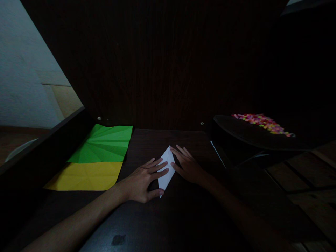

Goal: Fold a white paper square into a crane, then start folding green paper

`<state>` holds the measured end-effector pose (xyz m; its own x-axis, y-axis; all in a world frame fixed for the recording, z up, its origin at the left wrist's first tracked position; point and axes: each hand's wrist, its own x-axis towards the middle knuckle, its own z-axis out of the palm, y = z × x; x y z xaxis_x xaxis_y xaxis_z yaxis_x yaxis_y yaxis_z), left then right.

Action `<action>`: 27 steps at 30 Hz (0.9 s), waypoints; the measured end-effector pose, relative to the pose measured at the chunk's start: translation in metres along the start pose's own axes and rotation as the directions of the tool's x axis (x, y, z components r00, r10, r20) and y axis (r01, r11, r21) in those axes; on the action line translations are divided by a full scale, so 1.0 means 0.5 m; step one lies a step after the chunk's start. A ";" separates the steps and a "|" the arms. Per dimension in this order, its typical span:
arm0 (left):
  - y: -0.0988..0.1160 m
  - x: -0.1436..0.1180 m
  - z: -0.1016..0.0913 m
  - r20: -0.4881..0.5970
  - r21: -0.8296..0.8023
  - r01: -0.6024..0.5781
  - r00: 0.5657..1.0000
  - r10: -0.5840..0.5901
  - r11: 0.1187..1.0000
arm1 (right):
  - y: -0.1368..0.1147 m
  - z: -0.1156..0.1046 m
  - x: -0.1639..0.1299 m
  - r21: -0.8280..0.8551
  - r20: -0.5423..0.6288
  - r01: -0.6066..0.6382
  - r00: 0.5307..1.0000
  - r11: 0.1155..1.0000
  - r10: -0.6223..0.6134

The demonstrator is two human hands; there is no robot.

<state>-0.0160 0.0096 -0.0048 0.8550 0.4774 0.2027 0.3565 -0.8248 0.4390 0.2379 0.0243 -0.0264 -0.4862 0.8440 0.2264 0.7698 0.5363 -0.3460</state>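
Observation:
A piece of white paper (pixel 165 179), folded into a narrow kite or diamond shape, lies on the dark wooden desk (pixel 147 224). Across its left side my left hand (pixel 144 180) rests with the fingers spread and flat, the thumb near the paper's lower tip. My right hand (pixel 187 164) touches the upper right edge with the index finger and thumb. Its fingers are stretched out and apart. Part of the paper is hidden beneath the left fingers.
Left of my hands lie a creased green sheet (pixel 105 143) and a creased yellow sheet (pixel 86 176), the green overlapping the yellow. A dark upright panel (pixel 157 70) closes the back. On a raised shelf (pixel 228 127) at right sits a string of small multicoloured pieces (pixel 262 122).

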 end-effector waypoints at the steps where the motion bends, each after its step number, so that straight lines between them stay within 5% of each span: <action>1: 0.000 0.000 0.000 0.002 -0.001 -0.001 1.000 0.001 1.000 | 0.002 0.002 0.000 0.012 -0.005 -0.010 1.000 1.000 0.010; 8: 0.002 -0.003 -0.009 0.050 0.029 -0.014 0.999 0.012 0.999 | 0.009 0.005 0.007 0.310 -0.083 -0.210 0.966 0.927 0.247; 15: 0.021 -0.006 -0.008 0.083 0.043 -0.043 0.996 0.039 0.998 | -0.001 0.002 0.022 0.712 -0.149 -0.204 0.891 0.672 0.428; 18: 0.030 -0.003 -0.008 0.072 0.023 -0.064 0.995 0.062 0.998 | -0.007 0.001 0.020 0.751 -0.140 -0.218 0.870 0.624 0.472; 24: 0.032 0.002 -0.008 0.069 0.027 -0.084 0.994 0.082 0.996 | -0.020 -0.003 0.008 0.632 -0.164 -0.263 0.874 0.729 0.458; 27: 0.029 0.001 -0.005 0.074 0.033 -0.092 0.993 0.089 0.995 | -0.021 -0.002 0.011 0.707 -0.128 -0.284 0.850 0.647 0.512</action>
<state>-0.0112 -0.0016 0.0037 0.9089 0.3784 0.1754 0.2888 -0.8744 0.3898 0.2275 0.0233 -0.0206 0.0336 0.9907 0.1315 0.3440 0.1121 -0.9323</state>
